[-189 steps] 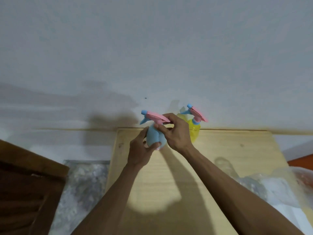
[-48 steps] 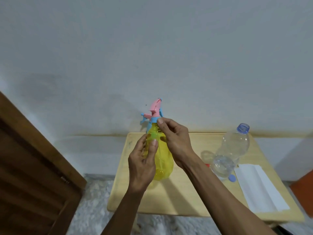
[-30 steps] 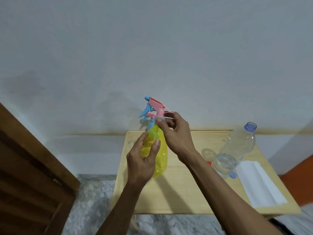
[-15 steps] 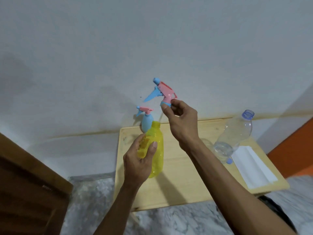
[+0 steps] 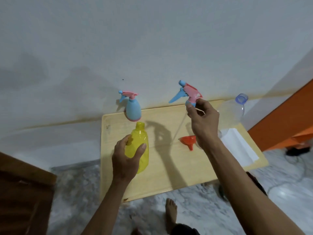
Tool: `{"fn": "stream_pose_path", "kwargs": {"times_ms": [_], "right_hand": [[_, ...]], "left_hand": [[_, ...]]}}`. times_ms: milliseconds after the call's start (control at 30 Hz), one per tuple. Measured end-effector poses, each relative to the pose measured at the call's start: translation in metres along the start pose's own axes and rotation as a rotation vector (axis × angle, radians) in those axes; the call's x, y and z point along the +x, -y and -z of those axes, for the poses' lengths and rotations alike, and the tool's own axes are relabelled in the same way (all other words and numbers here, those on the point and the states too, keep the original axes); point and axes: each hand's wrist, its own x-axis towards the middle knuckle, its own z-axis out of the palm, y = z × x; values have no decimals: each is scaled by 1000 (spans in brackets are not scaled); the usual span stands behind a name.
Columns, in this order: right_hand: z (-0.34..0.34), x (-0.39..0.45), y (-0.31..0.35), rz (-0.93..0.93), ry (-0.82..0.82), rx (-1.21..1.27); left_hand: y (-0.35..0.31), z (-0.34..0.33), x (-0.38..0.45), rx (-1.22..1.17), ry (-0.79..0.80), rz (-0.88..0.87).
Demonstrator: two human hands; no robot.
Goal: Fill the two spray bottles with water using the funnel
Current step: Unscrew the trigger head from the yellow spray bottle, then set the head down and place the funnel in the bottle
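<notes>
Yellow spray bottle point(image 5: 139, 146), gripped by the left hand point(image 5: 126, 160), stands open-necked, so the right hand point(image 5: 202, 122), pinching the pink trigger head point(image 5: 190, 94), should park it on the counter point(image 5: 169, 167) clear of the orange funnel point(image 5: 188, 140).

Bare forearms point(image 5: 240, 180), bare foot point(image 5: 171, 212), no sleeves

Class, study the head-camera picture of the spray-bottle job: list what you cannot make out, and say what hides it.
- Water level in the clear water bottle: head view; the right hand covers its lower part.
- Far rim of the orange funnel: head view; behind the right wrist.
- Lower end of the spray head dip tube: too thin and blurred.
- Water inside the yellow bottle: the left hand covers part; none discernible.
</notes>
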Motion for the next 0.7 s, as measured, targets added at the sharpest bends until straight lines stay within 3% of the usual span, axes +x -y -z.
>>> {"fn": "stream_pose_path", "kwargs": {"times_ms": [233, 700], "right_hand": [[-12, 15, -103, -216, 158, -287], [-47, 40, -192, -248, 441, -607]], "left_hand": [[22, -37, 9, -7, 51, 121], [53, -84, 2, 97, 73, 170]]}}
